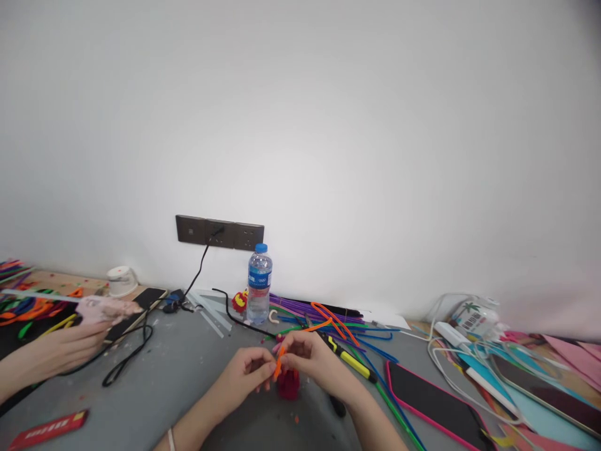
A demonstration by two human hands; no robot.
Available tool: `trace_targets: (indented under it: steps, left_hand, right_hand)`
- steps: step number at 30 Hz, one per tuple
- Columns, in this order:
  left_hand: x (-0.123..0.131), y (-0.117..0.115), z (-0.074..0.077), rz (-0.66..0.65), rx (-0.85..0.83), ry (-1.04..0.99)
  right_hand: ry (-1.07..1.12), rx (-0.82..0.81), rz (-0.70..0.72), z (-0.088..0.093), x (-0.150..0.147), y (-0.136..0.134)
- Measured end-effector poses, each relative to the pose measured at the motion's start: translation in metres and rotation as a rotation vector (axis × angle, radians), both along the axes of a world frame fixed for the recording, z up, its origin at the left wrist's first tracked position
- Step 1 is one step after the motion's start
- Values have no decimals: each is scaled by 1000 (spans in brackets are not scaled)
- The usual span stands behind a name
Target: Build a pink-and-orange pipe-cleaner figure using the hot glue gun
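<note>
My left hand [246, 369] and my right hand [307, 358] meet low in the middle of the grey table [188, 369]. Both pinch an orange pipe cleaner [280, 362] between their fingertips. Its far end runs up and to the right over the pile of pipe cleaners. A small red fuzzy piece [288, 383] lies right under my fingers, partly hidden by them.
A pile of coloured pipe cleaners [328, 319], a water bottle [259, 285] and a yellow-black tool [350, 360] lie behind my hands. A pink-edged phone [432, 404] sits right. Cables and packets crowd the far right. Another person's hands [70, 344] work at left.
</note>
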State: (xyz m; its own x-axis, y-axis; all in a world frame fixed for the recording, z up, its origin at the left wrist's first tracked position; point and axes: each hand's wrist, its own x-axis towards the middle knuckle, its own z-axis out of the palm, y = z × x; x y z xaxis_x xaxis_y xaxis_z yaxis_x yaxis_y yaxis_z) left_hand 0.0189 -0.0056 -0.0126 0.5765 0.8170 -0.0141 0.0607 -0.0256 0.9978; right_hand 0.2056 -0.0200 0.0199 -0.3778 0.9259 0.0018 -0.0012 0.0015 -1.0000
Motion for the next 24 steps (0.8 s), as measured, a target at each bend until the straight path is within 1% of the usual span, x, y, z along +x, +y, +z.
trace_targets:
  steps: [6, 10, 14, 19, 24]
  left_hand:
    - [1, 1, -2, 71, -3, -4]
    - [1, 2, -6, 101, -15, 2]
    - [2, 3, -6, 113, -39, -11]
    - [2, 3, -7, 164, 0, 8]
    - [1, 3, -4, 168, 13, 12]
  right_hand:
    - [4, 66, -41, -11, -5, 2]
    - [8, 98, -56, -11, -8, 3]
    - [-1, 87, -99, -10, -9, 3]
    - [15, 74, -105, -13, -8, 4]
    - [24, 55, -98, -12, -9, 3]
